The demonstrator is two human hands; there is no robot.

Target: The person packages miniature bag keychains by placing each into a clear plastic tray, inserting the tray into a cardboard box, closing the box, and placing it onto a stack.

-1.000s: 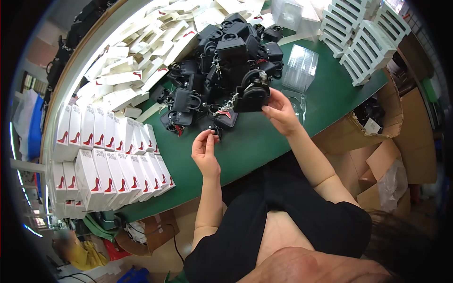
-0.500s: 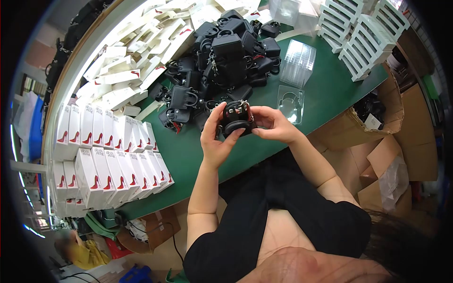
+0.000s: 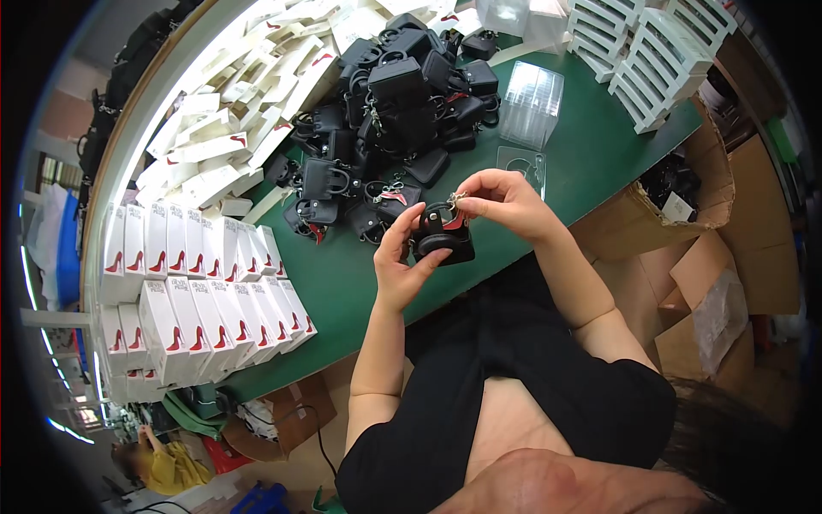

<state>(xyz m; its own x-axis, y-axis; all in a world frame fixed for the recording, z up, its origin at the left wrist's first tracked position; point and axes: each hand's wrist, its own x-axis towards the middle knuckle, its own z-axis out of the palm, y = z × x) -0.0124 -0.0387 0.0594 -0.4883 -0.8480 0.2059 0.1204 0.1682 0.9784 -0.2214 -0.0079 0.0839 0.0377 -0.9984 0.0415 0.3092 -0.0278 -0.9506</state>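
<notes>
A small black bag with a handle and a red piece on it is gripped in my left hand, thumb in front and fingers at its left side. My right hand pinches a metal chain at the top right of the bag. Just beyond my hands lies a pile of similar small black bags with chains and a few red pieces. A clear plastic tray lies on the green table behind my right hand.
White boxes with a red shoe print stand in rows at the left. Loose white boxes are heaped behind them. Clear trays and white racks stand at the back right. An open carton is at right. A person in yellow is at lower left.
My right hand has moved from the bag's side up to the chain, which is now lifted away from the bag. The bag has turned slightly in my left hand. The view has shifted a little.
</notes>
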